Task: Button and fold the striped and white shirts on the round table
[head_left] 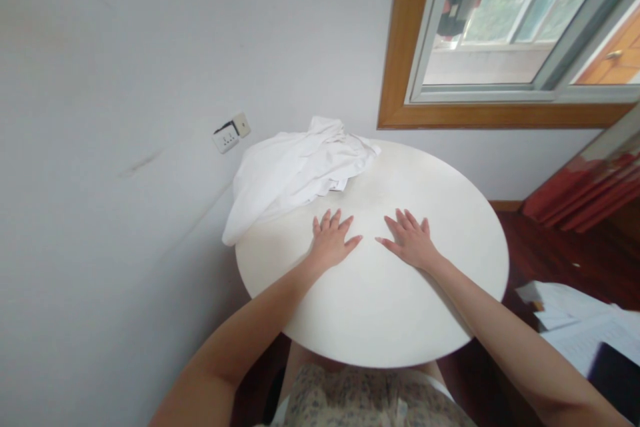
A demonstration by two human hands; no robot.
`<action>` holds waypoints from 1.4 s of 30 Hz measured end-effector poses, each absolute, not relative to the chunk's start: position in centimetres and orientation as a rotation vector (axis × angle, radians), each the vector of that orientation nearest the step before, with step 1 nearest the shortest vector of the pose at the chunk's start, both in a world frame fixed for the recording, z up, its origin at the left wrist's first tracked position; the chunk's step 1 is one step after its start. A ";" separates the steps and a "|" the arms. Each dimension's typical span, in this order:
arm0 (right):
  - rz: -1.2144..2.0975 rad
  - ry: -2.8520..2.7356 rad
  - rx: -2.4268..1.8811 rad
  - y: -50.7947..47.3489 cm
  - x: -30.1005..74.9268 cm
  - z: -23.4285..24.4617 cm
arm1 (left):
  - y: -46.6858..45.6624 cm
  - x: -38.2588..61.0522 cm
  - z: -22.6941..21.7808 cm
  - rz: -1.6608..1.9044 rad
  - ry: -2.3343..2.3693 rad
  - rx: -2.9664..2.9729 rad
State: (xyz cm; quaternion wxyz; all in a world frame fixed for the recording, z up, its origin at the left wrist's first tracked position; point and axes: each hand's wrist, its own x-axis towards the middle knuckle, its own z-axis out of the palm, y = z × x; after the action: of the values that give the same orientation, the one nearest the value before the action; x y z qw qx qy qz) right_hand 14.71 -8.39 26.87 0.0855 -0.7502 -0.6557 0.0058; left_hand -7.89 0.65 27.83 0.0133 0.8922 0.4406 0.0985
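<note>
On a smooth, rounded table, both hands splay near rumpled cloth.

I see a white table bearing a crumpled white cloth, left hand and right hand resting palm-down.

Home room, curtain, wood-framed window, socket

A crumpled white cloth is lying in a loose heap over the far left part of a rounded white table — its folds are overlapping, and its left end is reaching past the rim. The table is showing a smooth, plain top.
</note>
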 end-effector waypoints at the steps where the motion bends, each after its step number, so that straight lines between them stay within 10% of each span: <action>1: 0.012 -1.959 -2.235 -8.4 14.7 26.8 | 0.6 -7.9 27.8 0.308 1.372 2.783; 15: -0.038 -1.921 -2.225 -8.3 14.4 26.9 | 12.1 -9.3 37.1 0.981 1.560 2.808; 37: 0.045 -1.851 -2.164 -8.1 13.8 28.2 | 29.5 -5.3 39.9 0.745 1.973 2.679; 42: 0.065 -1.849 -2.172 -8.1 13.8 28.1 | 29.5 -5.9 44.5 1.163 1.952 2.369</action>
State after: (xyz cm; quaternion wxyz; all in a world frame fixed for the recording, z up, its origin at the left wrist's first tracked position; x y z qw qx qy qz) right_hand 13.78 -8.11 28.12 0.1435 -0.7534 -0.6414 0.0226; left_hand -5.90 29.53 44.53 -0.0702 0.7200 0.5931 0.3534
